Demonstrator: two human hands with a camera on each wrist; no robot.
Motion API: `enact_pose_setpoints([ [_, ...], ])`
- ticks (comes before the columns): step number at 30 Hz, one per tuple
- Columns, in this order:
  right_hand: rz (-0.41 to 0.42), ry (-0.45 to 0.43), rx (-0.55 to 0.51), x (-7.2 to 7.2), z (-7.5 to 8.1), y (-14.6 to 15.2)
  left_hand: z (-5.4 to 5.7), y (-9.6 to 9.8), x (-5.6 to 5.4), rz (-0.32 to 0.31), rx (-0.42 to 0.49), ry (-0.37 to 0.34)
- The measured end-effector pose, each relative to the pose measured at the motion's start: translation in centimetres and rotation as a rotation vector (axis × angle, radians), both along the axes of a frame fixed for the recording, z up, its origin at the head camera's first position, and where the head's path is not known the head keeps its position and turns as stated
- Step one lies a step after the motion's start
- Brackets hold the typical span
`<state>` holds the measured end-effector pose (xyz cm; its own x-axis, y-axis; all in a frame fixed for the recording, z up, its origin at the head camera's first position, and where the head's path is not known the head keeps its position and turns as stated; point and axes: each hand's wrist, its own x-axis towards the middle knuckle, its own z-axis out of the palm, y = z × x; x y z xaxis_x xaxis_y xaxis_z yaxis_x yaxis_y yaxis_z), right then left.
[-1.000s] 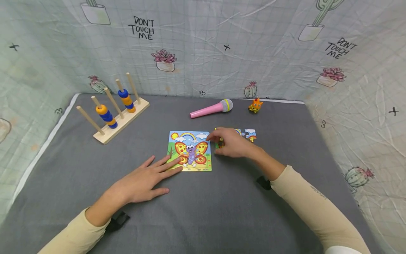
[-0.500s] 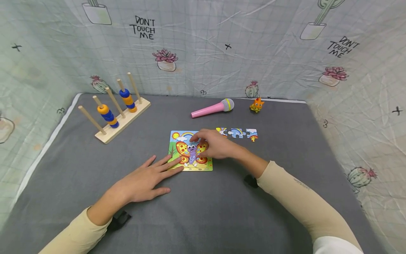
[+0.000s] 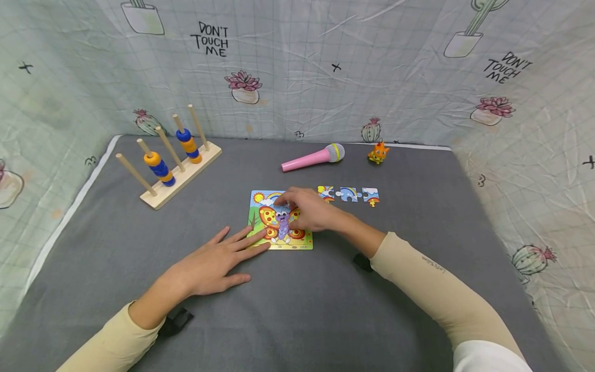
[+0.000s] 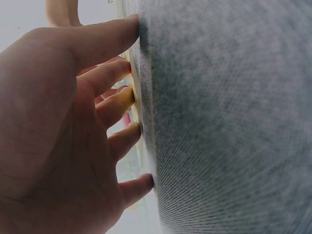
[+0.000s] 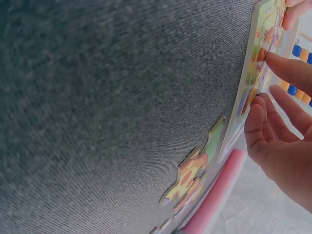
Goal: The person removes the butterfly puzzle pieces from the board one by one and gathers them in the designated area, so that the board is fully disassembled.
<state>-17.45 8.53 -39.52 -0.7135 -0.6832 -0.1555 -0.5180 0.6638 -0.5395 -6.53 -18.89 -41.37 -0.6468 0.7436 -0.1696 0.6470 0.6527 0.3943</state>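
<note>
A butterfly jigsaw puzzle board point(image 3: 303, 246) lies flat on the grey cloth. My left hand point(image 3: 209, 267) rests with spread fingers on its lower-left corner; the thumb is on the cloth. Over the right part of the board, my right hand point(image 3: 312, 210) bends its fingers, the fingertips and thumb down at the butterfly. In the right wrist view those tips touch the board face, standing apart; whether they pinch a puzzle piece is unclear. Several loose puzzle pieces lie right of the board, including a rainbow piece point(image 3: 348, 195) and a butterfly-wing piece point(image 5: 187, 174), which the right hand hides in the head view.
Behind the board lies a pink toy microphone point(image 3: 307, 159). A small orange toy figure point(image 3: 378, 153) stands at the back right. At the back left is a wooden peg stand point(image 3: 181, 178) with blue and orange rings. A printed cloth backdrop point(image 3: 288, 67) borders the table.
My right hand has moved left from the loose pieces onto the board, then slightly further left. The row of loose pieces shows more fully now. The left hand stays in place.
</note>
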Motion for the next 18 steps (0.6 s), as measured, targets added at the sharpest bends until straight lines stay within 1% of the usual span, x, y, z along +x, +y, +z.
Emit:
enact_pose_setpoints([
  [8,0.022,0.010,-0.005,-0.07,-0.07,-0.38,0.13,0.04,0.02,0.003,0.006,-0.007],
  [18,0.020,-0.006,-0.004,0.18,0.01,-0.51,0.16,0.04,0.04,0.009,0.013,-0.018],
])
